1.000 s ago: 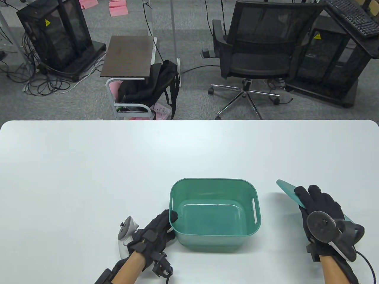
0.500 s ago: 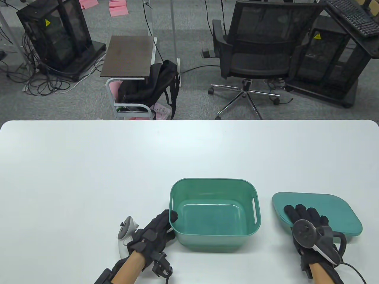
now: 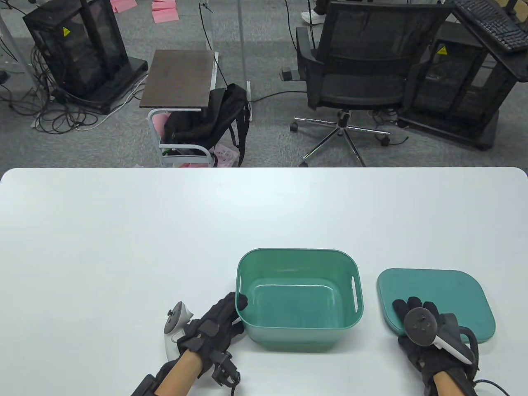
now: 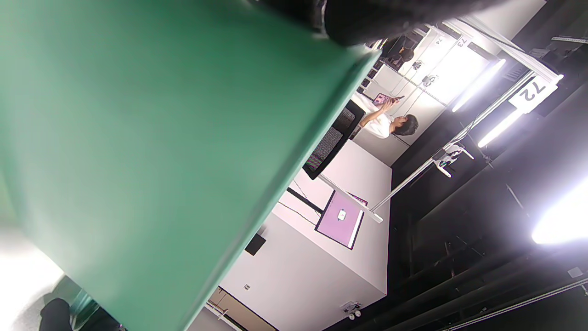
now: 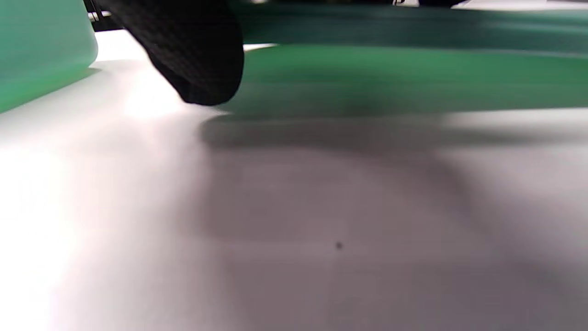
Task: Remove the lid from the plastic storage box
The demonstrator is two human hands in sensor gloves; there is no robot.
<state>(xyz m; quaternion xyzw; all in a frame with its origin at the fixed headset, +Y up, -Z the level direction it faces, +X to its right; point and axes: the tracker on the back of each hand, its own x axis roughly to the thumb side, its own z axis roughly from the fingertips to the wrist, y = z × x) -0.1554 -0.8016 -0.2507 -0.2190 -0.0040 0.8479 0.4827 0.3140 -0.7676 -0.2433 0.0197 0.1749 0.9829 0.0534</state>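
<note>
Both hands were busy at the near edge of the white surface (image 3: 165,231). The left hand (image 3: 214,326) gripped the near-left corner of the green storage box (image 3: 299,299), a finger hooked over its rim, while the right hand (image 3: 429,334) rested with fingers laid on the near edge of the lid (image 3: 441,297). Whether those fingers pinched the lid's edge or merely pressed down on it could not be told; in the right wrist view a gloved fingertip (image 5: 193,59) sat beside the lid's rim, which looked slightly off the surface, though the blur made that uncertain.

The box stood open and looked empty, with the lid just to its right, apart from it. The task seemed all but finished. The remaining risks were small: if the right hand pulled away while an edge was raised, the lid could drop and clatter or skid toward the near edge. A glove catching the rim might drag it. Releasing the box carelessly could nudge it into the lid.
</note>
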